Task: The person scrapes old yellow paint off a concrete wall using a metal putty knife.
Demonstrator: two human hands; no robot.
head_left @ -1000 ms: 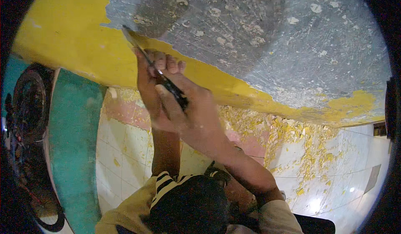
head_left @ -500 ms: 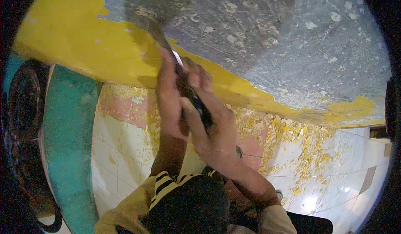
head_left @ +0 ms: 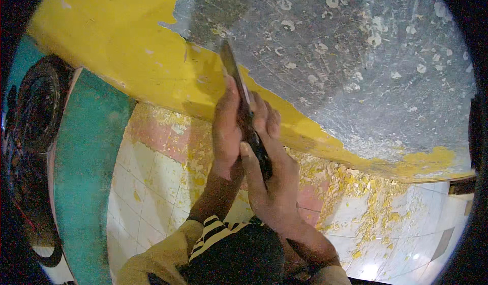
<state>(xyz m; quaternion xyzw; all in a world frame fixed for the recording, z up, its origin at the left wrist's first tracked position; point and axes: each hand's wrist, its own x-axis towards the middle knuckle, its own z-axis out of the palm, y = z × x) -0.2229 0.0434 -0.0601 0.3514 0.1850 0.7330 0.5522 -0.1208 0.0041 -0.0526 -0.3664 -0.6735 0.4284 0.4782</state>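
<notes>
Both of my hands are on a long knife with a narrow metal blade and a black handle. My right hand wraps the handle, its thumb lying along it. My left hand grips higher up, at the lower part of the blade. Tilted up and to the left, the blade has its tip over the ragged border between yellow paint and bare grey wall. Whether the tip touches the wall, I cannot tell.
Yellow paint flakes litter the white and pink tiled floor along the wall's foot. A green raised strip runs down the left. Beyond it stands a dark wheeled vehicle with a tyre.
My hands and the knife stand further right and slightly lower in the picture. The wall and floor have also shifted in view. Both hands keep their grip.
</notes>
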